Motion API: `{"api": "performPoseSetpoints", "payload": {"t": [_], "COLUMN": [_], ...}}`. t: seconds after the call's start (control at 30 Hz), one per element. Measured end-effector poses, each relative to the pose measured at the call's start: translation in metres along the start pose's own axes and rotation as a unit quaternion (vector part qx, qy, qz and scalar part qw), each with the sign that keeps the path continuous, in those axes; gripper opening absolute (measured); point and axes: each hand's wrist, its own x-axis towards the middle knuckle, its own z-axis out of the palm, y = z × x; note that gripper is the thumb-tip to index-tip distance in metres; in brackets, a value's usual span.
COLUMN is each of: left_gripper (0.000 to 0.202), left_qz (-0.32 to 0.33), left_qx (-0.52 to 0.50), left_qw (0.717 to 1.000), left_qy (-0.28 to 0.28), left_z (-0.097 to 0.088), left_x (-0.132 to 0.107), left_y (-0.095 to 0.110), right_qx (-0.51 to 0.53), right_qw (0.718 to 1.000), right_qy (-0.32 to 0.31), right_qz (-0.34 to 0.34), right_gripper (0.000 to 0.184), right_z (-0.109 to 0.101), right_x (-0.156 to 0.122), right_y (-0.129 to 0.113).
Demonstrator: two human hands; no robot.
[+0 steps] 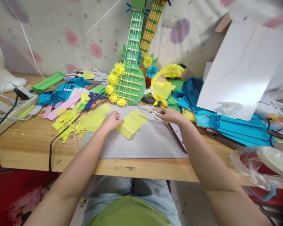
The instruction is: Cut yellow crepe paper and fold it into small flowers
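My left hand (112, 121) is at the left edge of a square of yellow crepe paper (133, 123), its fingers bent and the thumb against the paper. Creases run across the square, which lies on a grey cutting mat (143, 149). To the right, my right hand (169, 115) grips a pair of scissors (157, 114) by the pale handles. The blades point left, just above the paper's top right corner. More yellow paper pieces (91, 122) lie left of my left hand, some cut into fringe.
Behind the mat stands a green paper lute (132, 84) with yellow flowers; a yellow one (151, 29) leans behind it. A blue glue gun (93, 99) lies at left, its cord crossing the table. A phone (178, 133) rests under my right forearm. Blue crepe paper (240, 127) and white board (242, 62) are right.
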Motion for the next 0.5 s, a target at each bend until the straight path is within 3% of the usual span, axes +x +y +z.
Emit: {"api": "performPoseSetpoints", "payload": {"t": [0.1, 0.17, 0.3, 0.4, 0.5], "left_gripper": [0.037, 0.032, 0.024, 0.023, 0.024], "left_qz": [0.022, 0.069, 0.149, 0.124, 0.111], "left_qx": [0.009, -0.012, -0.085, -0.166, -0.24], "left_qw": [1.0, 0.997, 0.982, 0.975, 0.958], "left_qy": [-0.004, 0.027, 0.078, 0.078, 0.113], "left_z": [0.007, 0.012, 0.018, 0.021, 0.024], "left_x": [-0.005, -0.009, -0.012, -0.007, -0.002], "left_y": [0.005, 0.005, -0.003, -0.011, -0.015], "right_qx": [0.096, 0.138, 0.118, 0.106, 0.093], "right_qw": [0.994, 0.988, 0.979, 0.975, 0.975], "right_qy": [0.046, 0.074, 0.167, 0.193, 0.194], "right_qz": [-0.023, -0.016, 0.011, 0.038, 0.063], "right_gripper": [0.035, 0.039, 0.033, 0.034, 0.036], "right_z": [0.021, 0.036, 0.062, 0.073, 0.076], "right_x": [-0.001, 0.001, 0.004, 0.003, 0.001], "right_y": [-0.021, -0.037, -0.052, -0.047, -0.038]}}
